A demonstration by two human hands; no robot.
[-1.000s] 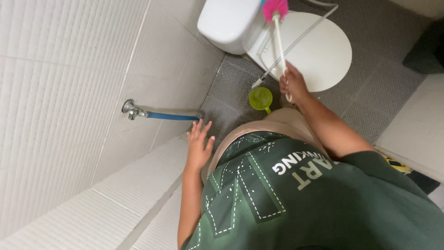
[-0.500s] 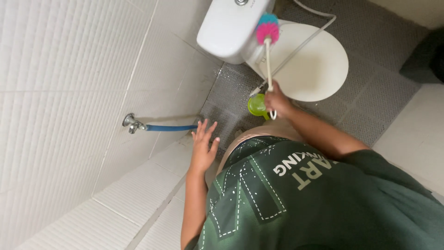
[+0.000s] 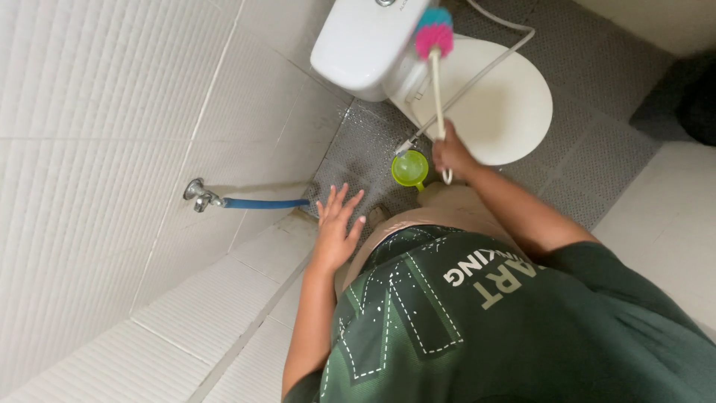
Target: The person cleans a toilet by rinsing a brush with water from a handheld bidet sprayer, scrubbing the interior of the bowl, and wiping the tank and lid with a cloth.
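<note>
Pink-and-blue bristled toilet brush [image 3: 434, 31], clenched in your right hand [image 3: 450, 154], may drip on the white cistern [image 3: 358, 45]; left hand [image 3: 337, 224] hangs released

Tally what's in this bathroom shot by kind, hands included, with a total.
Toilets, white, lid shut: 1
Toilet brushes, pink and blue head, held in the right hand: 1
Green cups on the floor: 1
Wall taps with blue hose: 1
Hands, left hand empty, right hand gripping the brush handle: 2
Total: 6
</note>
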